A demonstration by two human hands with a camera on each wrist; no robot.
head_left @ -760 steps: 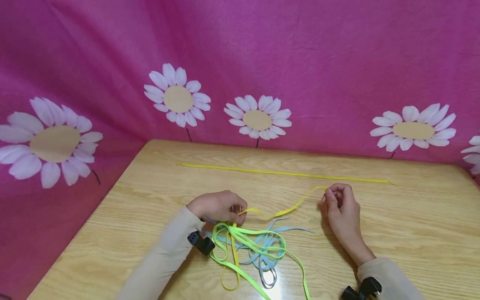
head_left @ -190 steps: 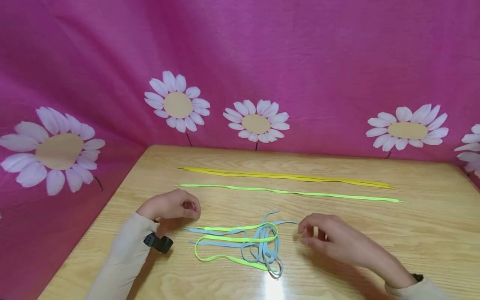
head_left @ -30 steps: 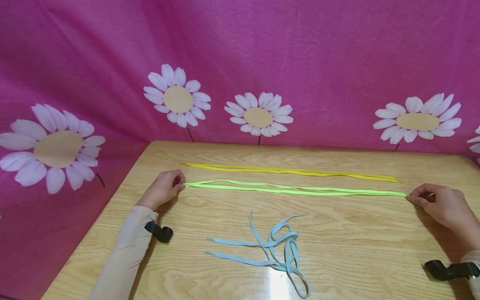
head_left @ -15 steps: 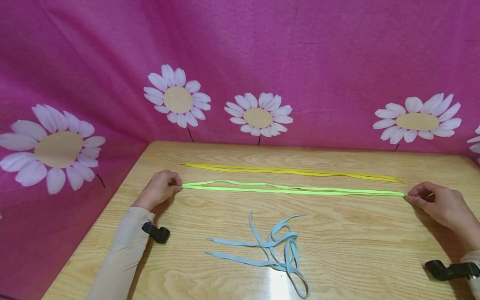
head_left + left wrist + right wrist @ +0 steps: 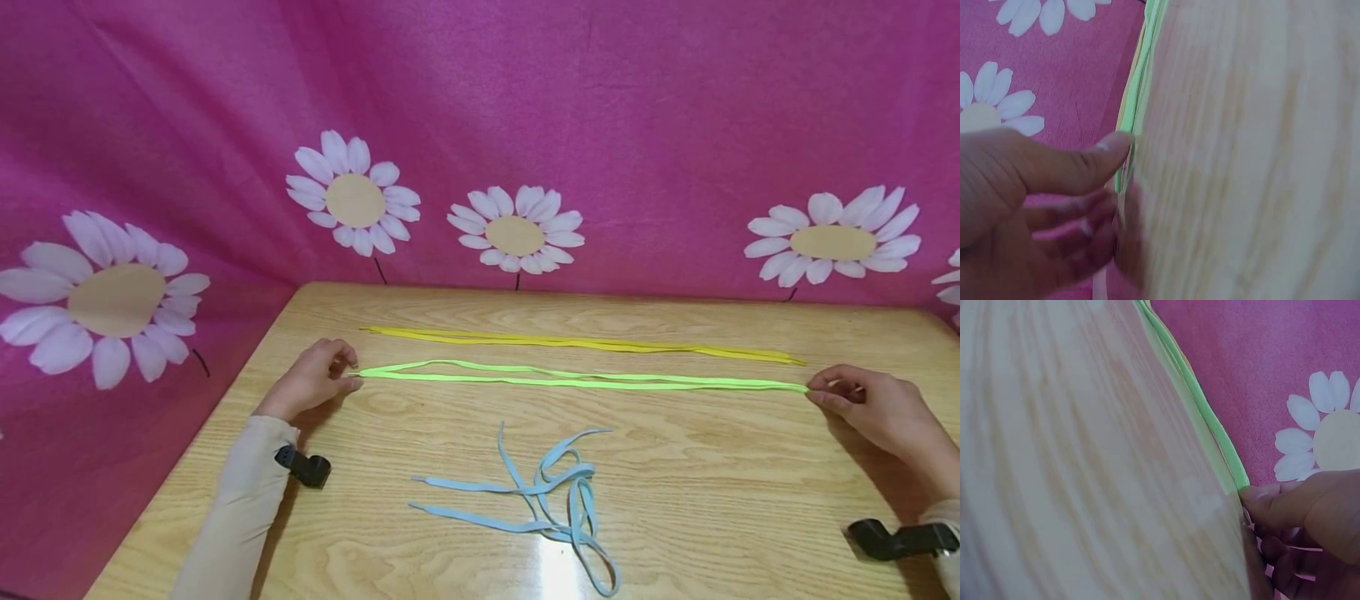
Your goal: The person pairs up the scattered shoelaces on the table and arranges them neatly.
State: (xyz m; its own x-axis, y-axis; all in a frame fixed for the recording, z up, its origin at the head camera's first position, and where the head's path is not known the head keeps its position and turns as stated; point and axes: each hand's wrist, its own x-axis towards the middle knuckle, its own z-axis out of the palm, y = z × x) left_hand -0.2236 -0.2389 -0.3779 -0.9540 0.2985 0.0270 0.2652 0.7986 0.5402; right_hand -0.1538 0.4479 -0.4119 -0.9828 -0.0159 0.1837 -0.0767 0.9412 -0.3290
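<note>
hands flank green laces, with blue laces nearby

On table: middle laces, left hand at left end, right hand at right; far laces lay behind, near laces before.

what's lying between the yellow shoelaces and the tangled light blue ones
In the head view, the neon green shoelaces lie between the yellow shoelaces and the light blue shoelaces, with bare tabletop on either side.
</note>
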